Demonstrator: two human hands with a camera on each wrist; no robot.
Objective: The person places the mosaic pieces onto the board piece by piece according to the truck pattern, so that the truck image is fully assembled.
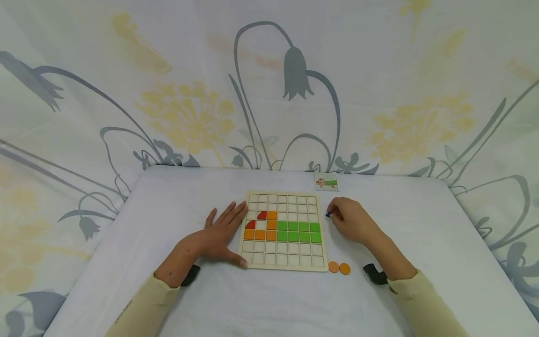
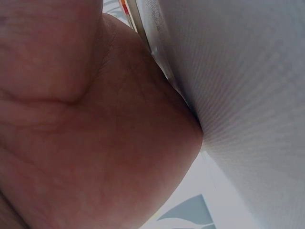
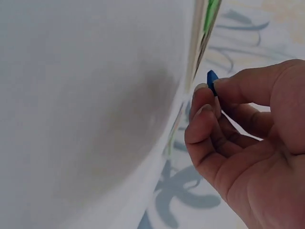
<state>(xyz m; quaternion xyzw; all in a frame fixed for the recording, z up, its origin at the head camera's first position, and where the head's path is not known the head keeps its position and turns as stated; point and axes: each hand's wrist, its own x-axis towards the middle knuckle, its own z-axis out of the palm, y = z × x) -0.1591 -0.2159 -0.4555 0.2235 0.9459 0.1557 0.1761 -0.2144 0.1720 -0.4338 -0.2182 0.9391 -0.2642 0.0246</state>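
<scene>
A pale square grid board (image 1: 286, 268) lies on the white table. Its cells hold green square tiles (image 1: 299, 231), orange square tiles (image 1: 260, 235) and two red curved tiles (image 1: 250, 224). My left hand (image 1: 216, 238) lies with spread, straight fingers along the board's left edge, thumb at the lower left corner. In the left wrist view, the palm (image 2: 105, 129) fills most of the picture. Just off the board's right edge, my right hand (image 1: 349, 219) pinches a small blue piece (image 3: 212, 80) between thumb and fingertips. Most of that piece is hidden by the fingers.
Two orange discs (image 1: 345, 268) lie beside the board's lower right corner. Behind its upper right corner is a small picture card (image 1: 326, 186) with a coloured grid design. A flower-patterned cloth (image 1: 269, 93) rises beyond the table's back edge.
</scene>
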